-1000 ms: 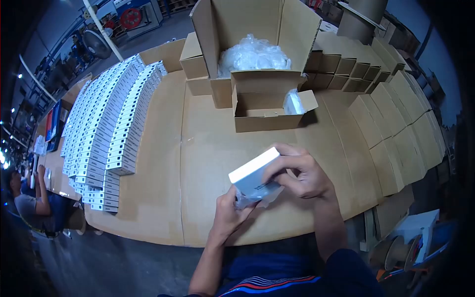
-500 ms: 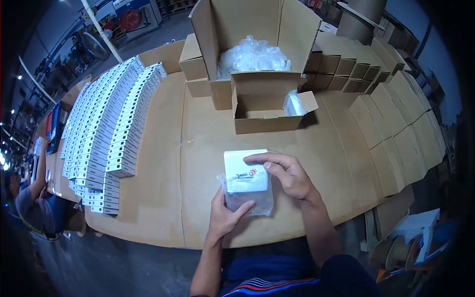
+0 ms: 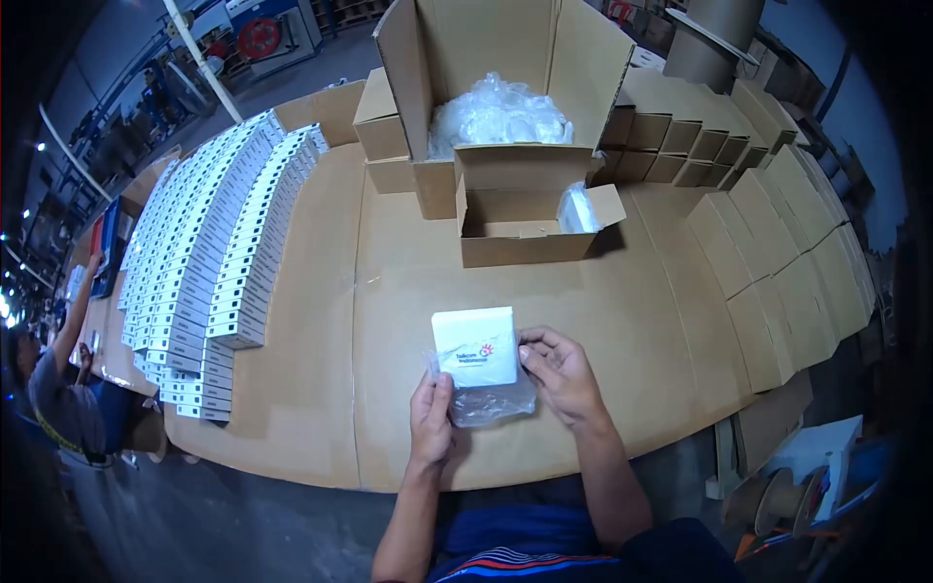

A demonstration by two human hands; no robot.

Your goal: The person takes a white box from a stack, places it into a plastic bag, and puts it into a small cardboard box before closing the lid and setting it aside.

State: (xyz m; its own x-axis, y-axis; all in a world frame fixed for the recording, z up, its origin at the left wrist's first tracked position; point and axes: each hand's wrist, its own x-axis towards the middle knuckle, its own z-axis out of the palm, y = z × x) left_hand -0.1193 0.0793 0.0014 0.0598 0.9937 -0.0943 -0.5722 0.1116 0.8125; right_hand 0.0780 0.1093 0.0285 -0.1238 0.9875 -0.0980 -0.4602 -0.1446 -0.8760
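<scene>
A flat white box [image 3: 474, 340] with a red logo and dark lettering stands partly inside a clear plastic bag [image 3: 494, 404], its upper part bare. My left hand [image 3: 431, 418] is closed around the lower left of the bag and box, thumb on the front. At the box's right edge, my right hand [image 3: 559, 377] has thumb and fingers pinched together on what looks like the bag's edge; the exact contact is partly hidden.
Stacked white boxes [image 3: 199, 262] line the left side. Ahead sits an open carton [image 3: 525, 253] holding one wrapped item [image 3: 579, 209]. Behind it, a larger carton [image 3: 501, 39] contains clear plastic bags [image 3: 501, 115]. Folded brown boxes [image 3: 777, 262] stand right. Another person [image 3: 68, 389] works far left.
My right hand has come down from the box's front to its right edge. The white box sits slightly lower and further left, and my left thumb has shifted to its left edge.
</scene>
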